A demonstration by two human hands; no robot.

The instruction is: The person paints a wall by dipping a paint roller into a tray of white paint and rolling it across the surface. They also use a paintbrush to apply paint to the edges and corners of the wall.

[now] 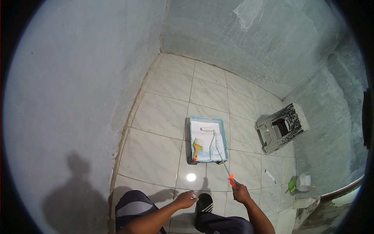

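My right hand (pixel 241 194) is wrapped round the orange handle of a paint roller (pixel 221 156). The roller's white head lies in the white paint of a light-blue paint tray (pixel 224 134) on the floor. A paintbrush (pixel 197 149) with a yellow and red handle rests in the left part of the tray, its bristles in the paint. My left hand (pixel 187 199) is closed near my sandal, short of the tray. A small whitish patch shows at its fingertips; what it is, I cannot make out.
A paint-spattered step stool (pixel 281 128) is by the right wall. A white tube-like item (pixel 270 176) lies on the tiles, near a white container (pixel 304 182) and a green item (pixel 291 185). Grey walls (pixel 89 78) close in the tiled floor. My sandalled foot (pixel 204 203) is below the tray.
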